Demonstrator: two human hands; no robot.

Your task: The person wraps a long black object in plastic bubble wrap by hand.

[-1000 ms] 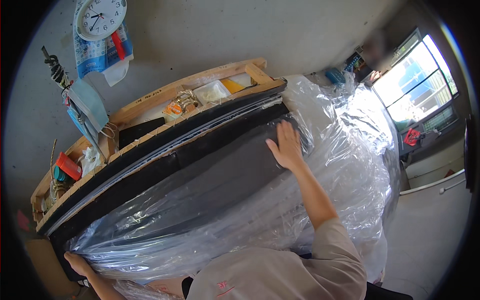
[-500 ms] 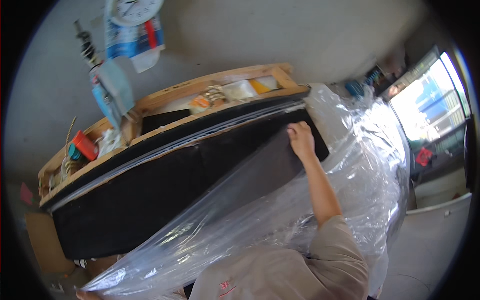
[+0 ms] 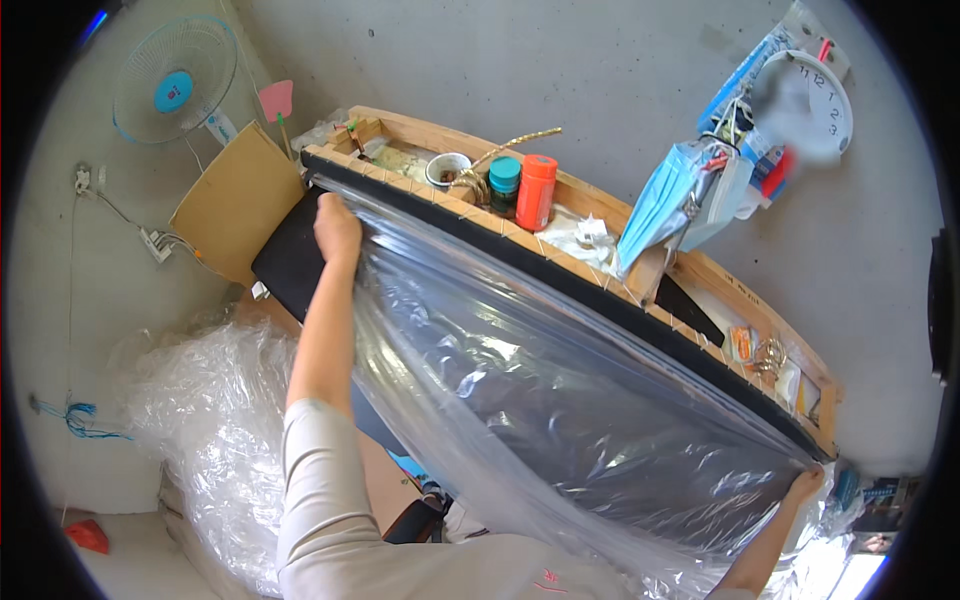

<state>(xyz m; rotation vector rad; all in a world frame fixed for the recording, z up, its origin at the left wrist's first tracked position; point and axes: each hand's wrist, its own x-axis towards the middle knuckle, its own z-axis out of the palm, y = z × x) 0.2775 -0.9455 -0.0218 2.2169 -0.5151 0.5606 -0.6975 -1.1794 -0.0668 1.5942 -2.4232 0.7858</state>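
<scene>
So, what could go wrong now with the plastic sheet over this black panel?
The clear plastic sheet is stretched between the left hand and right hand, so it might slip or tear. Pulled upward, it could perhaps knock the orange canister and teal jar standing just behind the black panel.

Clear glossy plastic sheet [image 3: 560, 400] over black panel [image 3: 290, 265]; pale wooden tray [image 3: 600, 205]; orange canister [image 3: 536, 192]; teal-lidded jar [image 3: 504, 185]; light-blue masks [image 3: 665, 205]; white clock [image 3: 805, 105]; grey wall [image 3: 560, 70].
</scene>
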